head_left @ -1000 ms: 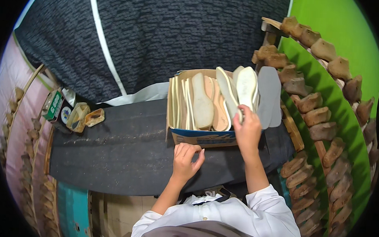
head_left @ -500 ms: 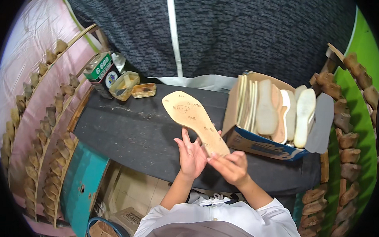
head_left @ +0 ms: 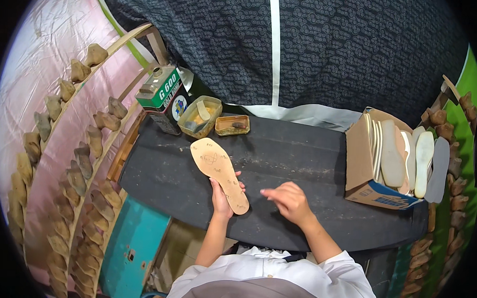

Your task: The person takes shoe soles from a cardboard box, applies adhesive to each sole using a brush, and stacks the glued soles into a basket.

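Note:
A tan insole (head_left: 223, 172) with small dark pen marks on its face is held up over the table. My left hand (head_left: 222, 201) grips it around the narrow middle, thumb on the near side and fingertips showing past the far edge. The wide end points up and to the left, the heel end down toward me. To its right, apart from it, my right hand (head_left: 289, 202) hovers over the black table cover with the fingers curled together and the index finger pointing left. Whether anything small sits in those fingers cannot be made out.
On the black-covered table (head_left: 291, 151), a cardboard box (head_left: 362, 153) of several insoles stands right. Back left are a green-and-black metal can (head_left: 164, 99), a plastic tub (head_left: 200, 117) with a spreader and a shallow tray (head_left: 232, 124). Racks of wooden shoe lasts (head_left: 83, 164) flank both sides.
My right hand has let go of the insole's heel end and moved off to the right. My left hand has closed around the insole's middle. The view has swung left.

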Demonstrator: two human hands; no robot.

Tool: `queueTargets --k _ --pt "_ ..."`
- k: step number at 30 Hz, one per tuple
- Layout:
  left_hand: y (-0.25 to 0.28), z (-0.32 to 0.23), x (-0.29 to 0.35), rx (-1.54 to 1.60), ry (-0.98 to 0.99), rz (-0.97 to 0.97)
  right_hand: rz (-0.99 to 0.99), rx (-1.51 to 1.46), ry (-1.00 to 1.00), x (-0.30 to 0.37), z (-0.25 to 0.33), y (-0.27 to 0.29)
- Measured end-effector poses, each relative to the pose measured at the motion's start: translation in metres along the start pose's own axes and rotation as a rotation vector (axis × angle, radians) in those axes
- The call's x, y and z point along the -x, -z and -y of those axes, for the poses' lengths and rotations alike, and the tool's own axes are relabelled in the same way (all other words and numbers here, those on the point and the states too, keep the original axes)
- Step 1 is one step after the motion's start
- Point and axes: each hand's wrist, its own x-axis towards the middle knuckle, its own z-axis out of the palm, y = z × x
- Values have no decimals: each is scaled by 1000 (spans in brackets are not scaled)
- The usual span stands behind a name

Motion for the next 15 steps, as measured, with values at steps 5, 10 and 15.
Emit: queueTargets --k 5,10,15 --pt "45 -4 -24 25 59 10 -195 -162 -462 -48 -17 -50" --pt "41 2 -24 22 156 137 -188 -111 -628 -97 -82 -98" --pt "32 -1 -22 22 158 169 -141 -45 -523 -119 -133 -132"
